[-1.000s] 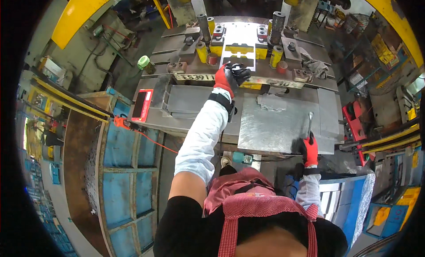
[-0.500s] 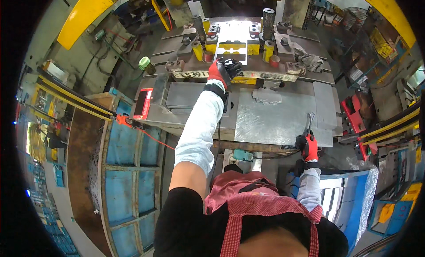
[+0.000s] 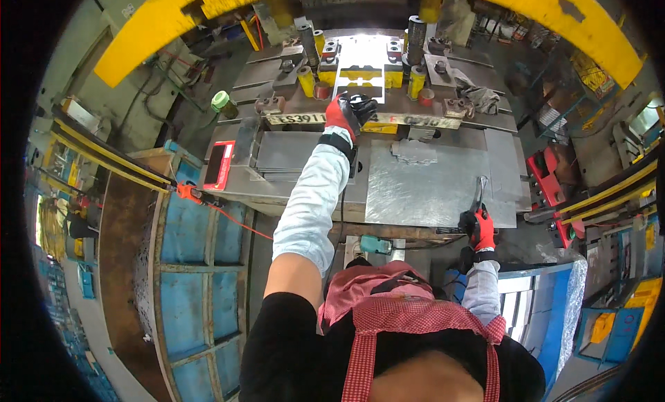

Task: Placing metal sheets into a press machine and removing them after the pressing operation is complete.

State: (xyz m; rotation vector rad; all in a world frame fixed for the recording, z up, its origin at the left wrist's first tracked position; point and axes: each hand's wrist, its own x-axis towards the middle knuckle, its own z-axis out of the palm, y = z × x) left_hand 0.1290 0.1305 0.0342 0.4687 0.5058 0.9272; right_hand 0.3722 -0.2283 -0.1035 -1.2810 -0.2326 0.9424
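My left hand (image 3: 350,116), in a red and black glove, reaches forward to the near end of a bright metal sheet (image 3: 378,92). Its fingers are closed at that edge. The sheet lies in the die of a press and shows dark cut-outs. My right hand (image 3: 479,230), gloved alike, is wrapped round a slim, shiny metal hand tool (image 3: 482,187), whose exact kind I cannot make out. That tool points forward over the right part of a large flat metal sheet (image 3: 429,187). Small thin metal pieces (image 3: 414,151) lie on the large sheet's far side.
Yellow posts (image 3: 305,81) and dark columns (image 3: 415,40) flank the die. Stacked grey sheets (image 3: 287,151) and a red-edged dark device (image 3: 219,165) lie left on the bench. A blue framed rack (image 3: 190,256) stands left, a red metal part (image 3: 547,170) right. A yellow frame (image 3: 145,31) arches overhead.
The view has tilted slightly, so more of the yellow overhead frame shows. Both hands keep nearly the same places, the left at the sheet's near end, the right around its tool.
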